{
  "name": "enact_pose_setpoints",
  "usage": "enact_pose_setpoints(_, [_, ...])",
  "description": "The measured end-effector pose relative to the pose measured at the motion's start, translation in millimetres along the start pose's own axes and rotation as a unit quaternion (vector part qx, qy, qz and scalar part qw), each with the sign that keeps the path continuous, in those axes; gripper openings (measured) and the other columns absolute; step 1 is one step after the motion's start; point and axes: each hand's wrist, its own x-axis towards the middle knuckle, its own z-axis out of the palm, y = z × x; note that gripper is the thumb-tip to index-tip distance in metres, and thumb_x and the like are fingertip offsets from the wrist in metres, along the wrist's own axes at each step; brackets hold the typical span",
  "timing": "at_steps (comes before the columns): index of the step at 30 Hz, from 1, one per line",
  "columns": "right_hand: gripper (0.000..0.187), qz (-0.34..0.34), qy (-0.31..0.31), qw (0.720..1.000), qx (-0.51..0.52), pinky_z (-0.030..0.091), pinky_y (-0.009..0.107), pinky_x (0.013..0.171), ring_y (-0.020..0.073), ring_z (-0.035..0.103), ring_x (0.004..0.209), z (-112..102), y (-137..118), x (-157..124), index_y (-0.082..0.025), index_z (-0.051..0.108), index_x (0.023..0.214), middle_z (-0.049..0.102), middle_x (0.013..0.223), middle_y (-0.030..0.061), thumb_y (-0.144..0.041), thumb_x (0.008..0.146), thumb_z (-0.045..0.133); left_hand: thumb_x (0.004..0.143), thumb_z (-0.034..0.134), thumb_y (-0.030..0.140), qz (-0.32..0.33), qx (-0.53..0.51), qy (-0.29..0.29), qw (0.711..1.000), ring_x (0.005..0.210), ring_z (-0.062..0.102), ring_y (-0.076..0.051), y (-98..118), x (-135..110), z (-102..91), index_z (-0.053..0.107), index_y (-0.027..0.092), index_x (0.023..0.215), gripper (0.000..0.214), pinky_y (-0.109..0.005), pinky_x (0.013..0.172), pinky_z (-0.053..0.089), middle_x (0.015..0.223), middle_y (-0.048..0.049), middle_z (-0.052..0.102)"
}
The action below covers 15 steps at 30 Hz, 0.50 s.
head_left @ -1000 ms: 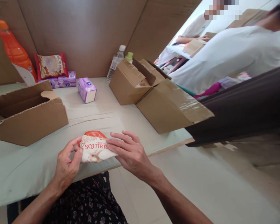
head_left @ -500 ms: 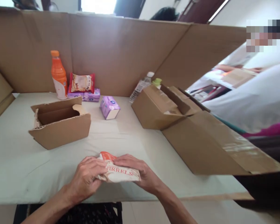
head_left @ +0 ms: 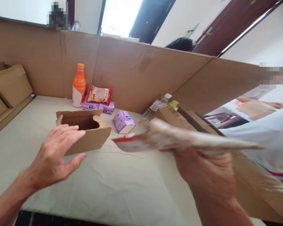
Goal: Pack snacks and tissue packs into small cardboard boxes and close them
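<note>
My right hand [head_left: 206, 172] is raised above the table and grips a white and red snack packet [head_left: 169, 139], which is smeared by motion and lies almost flat. My left hand [head_left: 55, 153] hovers open, fingers spread, just in front of a small open cardboard box [head_left: 85, 131] that lies on the pale table [head_left: 113, 188]. The left hand holds nothing.
An orange drink bottle [head_left: 78, 85], a red snack bag [head_left: 98, 94] on purple tissue packs [head_left: 97, 106], another purple tissue pack [head_left: 123, 121] and a water bottle [head_left: 155, 106] stand along the cardboard back wall [head_left: 136, 75]. Larger boxes lie at right [head_left: 257, 188] and far left [head_left: 7, 88]. A person in white sits at right.
My right hand has lifted the packet off the table and swung it up to the right. My left hand let go and opened toward the small box. The view tilted upward.
</note>
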Motion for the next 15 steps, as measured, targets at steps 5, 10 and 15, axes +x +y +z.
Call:
enact_pose_setpoints(5, [0.027, 0.005, 0.081, 0.969, 0.235, 0.064, 0.025, 0.056, 0.0142, 0.072, 0.072, 91, -6, 55, -0.030, 0.079, 0.086, 0.077, 0.089, -0.0046, -0.039, 0.065, 0.092, 0.090, 0.063, 0.033, -0.033, 0.052, -0.124, 0.990, 0.087, 0.072, -0.024, -36, 9, -0.2, 0.061, 0.017, 0.099, 0.018, -0.058, 0.109, 0.046, 0.096, -0.0067, 0.075])
enact_pose_setpoints(10, [0.033, 0.155, -0.096, 0.951, 0.249, 0.065, 0.029, 0.062, 0.0165, 0.072, 0.073, 149, 30, 70, -0.024, 0.076, 0.082, 0.077, 0.083, -0.0016, -0.046, 0.062, 0.092, 0.089, 0.059, 0.021, -0.004, 0.119, -0.123, 0.985, 0.078, 0.068, -0.024, -40, -6, 4.7, 0.059, 0.016, 0.092, 0.006, -0.057, 0.103, 0.050, 0.085, -0.0059, 0.070])
enact_pose_setpoints(15, [0.029, 0.130, -0.270, 0.953, 0.032, 0.058, 0.029, 0.064, 0.0153, 0.068, 0.066, 125, 34, 74, -0.020, 0.076, 0.073, 0.074, 0.071, 0.0000, -0.048, 0.074, 0.083, 0.093, 0.046, 0.011, 0.026, 0.141, -0.108, 0.984, 0.085, 0.066, -0.023, -42, -21, -3.7, 0.056, 0.017, 0.084, 0.015, -0.052, 0.101, 0.049, 0.080, -0.0045, 0.066])
